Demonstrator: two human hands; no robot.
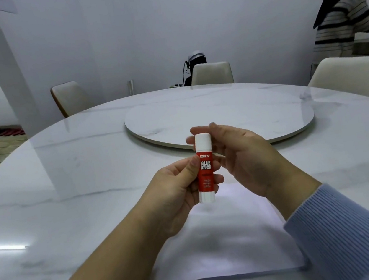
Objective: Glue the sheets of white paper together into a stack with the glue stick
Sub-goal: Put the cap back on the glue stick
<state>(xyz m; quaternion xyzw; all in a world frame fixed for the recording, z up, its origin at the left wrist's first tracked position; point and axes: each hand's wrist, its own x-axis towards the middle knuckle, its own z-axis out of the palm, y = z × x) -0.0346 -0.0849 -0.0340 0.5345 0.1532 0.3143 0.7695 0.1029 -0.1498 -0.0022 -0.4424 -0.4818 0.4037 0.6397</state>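
A red and white glue stick [205,172] with its white cap on stands upright in the air above the table. My left hand [177,193] grips its red body between thumb and fingers. My right hand [241,155] is just to the right, its fingertips reaching behind the white cap; whether they touch it is unclear. White paper [221,249] lies flat on the table beneath both hands, near the front edge. How many sheets it holds cannot be told.
The round white marble table [67,193] carries a raised turntable [223,115] in its middle. Cream chairs [212,73] stand around the far side. A person in a striped top [344,27] stands at the far right by a counter.
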